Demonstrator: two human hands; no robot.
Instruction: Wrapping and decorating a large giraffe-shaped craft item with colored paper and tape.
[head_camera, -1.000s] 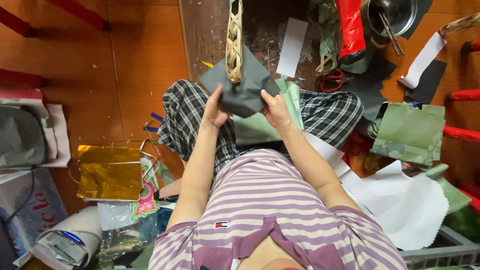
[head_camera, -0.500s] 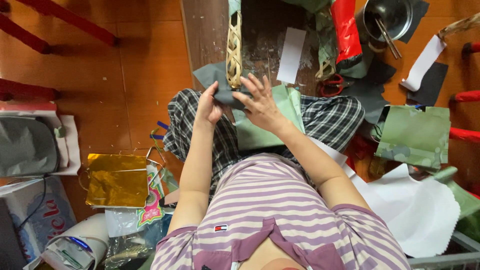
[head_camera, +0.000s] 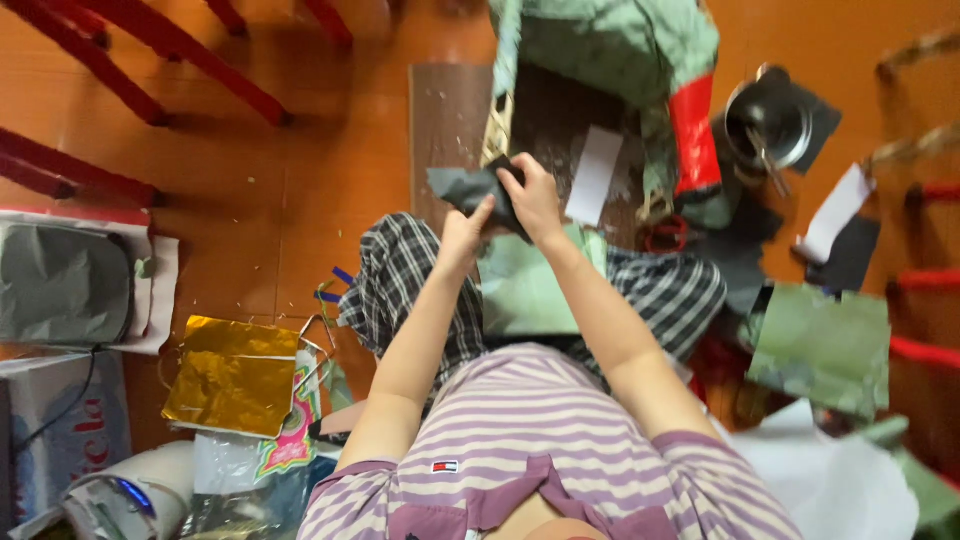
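Both hands meet over the knees on one dark grey sheet of paper (head_camera: 470, 188). The left hand (head_camera: 463, 232) pinches its near edge from below; the right hand (head_camera: 533, 197) curls over the top, fingers (head_camera: 512, 172) pressed into the paper, probably to hold it taut between them. Under the fingers, a pale green sheet (head_camera: 520, 290) rests on the lap. Just right of the fingers lies one white slip (head_camera: 594, 174); farther right stands one metal pot (head_camera: 768, 118). Well to the left, one gold foil sheet (head_camera: 232, 376) lies on the floor (head_camera: 250, 200).
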